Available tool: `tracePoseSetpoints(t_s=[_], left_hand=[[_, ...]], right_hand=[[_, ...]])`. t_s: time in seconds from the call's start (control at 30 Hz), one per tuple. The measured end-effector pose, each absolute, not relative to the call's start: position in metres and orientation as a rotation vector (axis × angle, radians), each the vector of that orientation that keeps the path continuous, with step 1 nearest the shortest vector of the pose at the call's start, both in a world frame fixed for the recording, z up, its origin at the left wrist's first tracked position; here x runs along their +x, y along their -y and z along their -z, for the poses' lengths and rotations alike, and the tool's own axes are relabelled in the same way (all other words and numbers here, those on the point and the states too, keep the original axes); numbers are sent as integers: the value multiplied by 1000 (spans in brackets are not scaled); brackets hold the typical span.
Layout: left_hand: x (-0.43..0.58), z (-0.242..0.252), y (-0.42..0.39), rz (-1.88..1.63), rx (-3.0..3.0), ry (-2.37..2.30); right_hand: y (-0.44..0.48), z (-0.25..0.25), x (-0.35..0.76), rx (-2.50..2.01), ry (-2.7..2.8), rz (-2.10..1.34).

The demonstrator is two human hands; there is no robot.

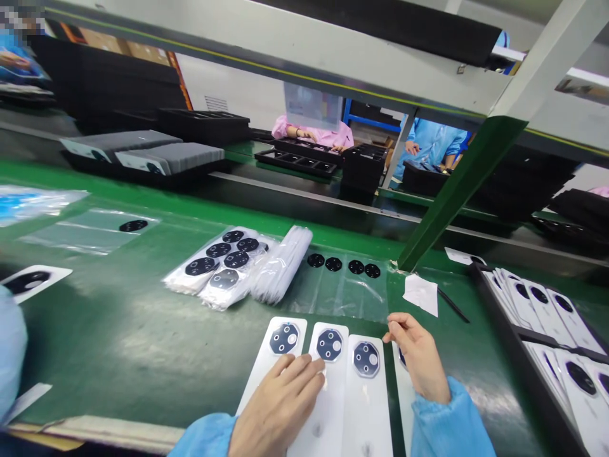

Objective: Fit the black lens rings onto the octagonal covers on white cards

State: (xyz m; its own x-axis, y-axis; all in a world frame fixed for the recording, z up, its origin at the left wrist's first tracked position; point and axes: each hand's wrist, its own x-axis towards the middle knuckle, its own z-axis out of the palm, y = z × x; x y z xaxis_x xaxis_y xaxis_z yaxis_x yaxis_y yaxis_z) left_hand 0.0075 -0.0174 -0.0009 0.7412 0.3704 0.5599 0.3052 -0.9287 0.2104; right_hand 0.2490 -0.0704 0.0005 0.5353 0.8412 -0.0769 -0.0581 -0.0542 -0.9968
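Observation:
Three white phone back covers (366, 393) with dark round camera rings lie side by side on the green belt (118, 343) in front of me. My left hand (280, 400) rests flat, fingers stretched, on the left and middle covers. My right hand (419, 355) hovers over a fourth cover that it mostly hides, with thumb and forefinger pinched together; whatever they hold is too small to name. A clear film sheet (342, 285) carrying several black camera rings lies just beyond the covers.
Bagged stacks of covers (223, 266) lie to the left of the film sheet. A black tray of white covers (547, 317) stands at right. A green post (451, 190) rises behind. White paper scrap (421, 293). Other workers sit across the line.

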Motion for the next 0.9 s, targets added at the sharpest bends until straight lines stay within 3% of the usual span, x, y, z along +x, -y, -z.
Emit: tracePoseSetpoints(t_s=[0.27, 0.67, 0.9], left_hand=[[-8, -17, 1, -846, 2691, -514], [-2, -3, -16, -847, 2835, -456], [-2, 7, -17, -886, 2885, -462]], right_hand=[[70, -4, 249, -1487, 772, -806], [77, 8, 245, -1714, 748, -459], [72, -8, 248, -1735, 818, -783]])
